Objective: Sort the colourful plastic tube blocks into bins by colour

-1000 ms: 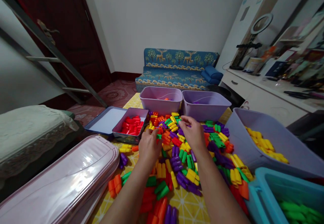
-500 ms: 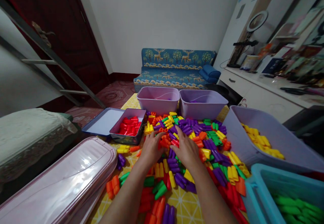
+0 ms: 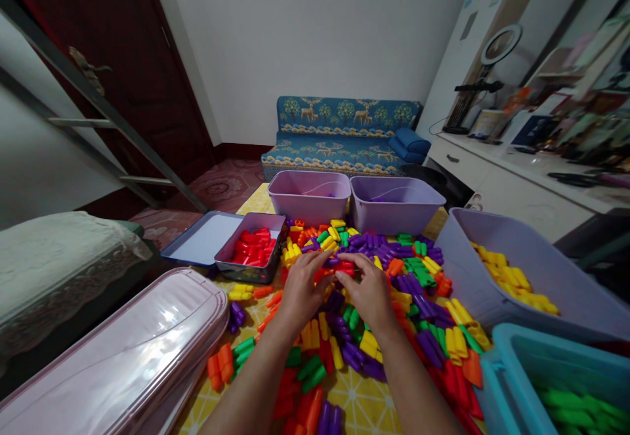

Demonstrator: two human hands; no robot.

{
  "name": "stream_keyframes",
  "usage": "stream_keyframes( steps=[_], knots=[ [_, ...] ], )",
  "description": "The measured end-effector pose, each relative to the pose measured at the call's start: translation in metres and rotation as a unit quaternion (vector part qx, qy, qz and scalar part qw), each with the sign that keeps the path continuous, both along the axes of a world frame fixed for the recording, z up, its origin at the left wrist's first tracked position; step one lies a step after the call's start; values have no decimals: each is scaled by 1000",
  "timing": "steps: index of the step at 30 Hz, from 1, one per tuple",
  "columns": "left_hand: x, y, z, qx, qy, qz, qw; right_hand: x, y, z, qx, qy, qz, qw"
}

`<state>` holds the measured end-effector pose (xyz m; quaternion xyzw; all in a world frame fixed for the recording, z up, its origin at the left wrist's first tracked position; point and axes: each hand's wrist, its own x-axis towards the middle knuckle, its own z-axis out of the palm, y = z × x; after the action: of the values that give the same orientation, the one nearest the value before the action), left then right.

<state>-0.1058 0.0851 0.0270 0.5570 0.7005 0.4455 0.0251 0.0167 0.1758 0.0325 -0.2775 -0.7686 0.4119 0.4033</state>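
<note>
Red, yellow, green, purple and orange tubular plastic blocks [image 3: 352,317] lie heaped on the yellow white-lined cloth [image 3: 354,389], under and around your hands. Your left hand [image 3: 306,285] and right hand [image 3: 367,289] nearly meet, fingers curved; can't tell whether either grips a block. Dark-sided rectangular box [image 3: 243,273] to the left holds red ones.

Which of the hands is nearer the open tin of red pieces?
Left. The left hand is just right of the tin; the right hand is farther right, past the left.
</note>
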Motion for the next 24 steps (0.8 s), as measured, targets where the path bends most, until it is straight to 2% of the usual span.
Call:
stream_keyframes(
  steps=[2,6,8,12,14,18,20,22,24],
  knots=[
    [0,1,-1,-4,-60,5,998,1,2,-1,-53,27,18,998],
    [-6,1,-6,-14,-205,21,978,4,11,-7,-149,102,-48,982],
    [-6,1,-7,0,-171,23,985,2,11,-9,-184,118,-49,975],
    [0,0,-2,35,-12,16,999,-6,0,-11,-238,104,-6,966],
    [3,-1,1,28,4,-21,999,-9,-7,-11,-238,93,-8,967],
    [8,0,5,24,-34,-66,997,-9,-11,-12,-201,57,-11,978],
    [8,1,5,30,-81,-51,995,-9,-8,-13,-185,44,8,982],
    [6,3,4,36,-186,-14,982,-11,-2,-15,-198,73,22,977],
    [0,3,7,60,-346,15,936,-13,6,-19,-255,134,16,958]
  ],
)
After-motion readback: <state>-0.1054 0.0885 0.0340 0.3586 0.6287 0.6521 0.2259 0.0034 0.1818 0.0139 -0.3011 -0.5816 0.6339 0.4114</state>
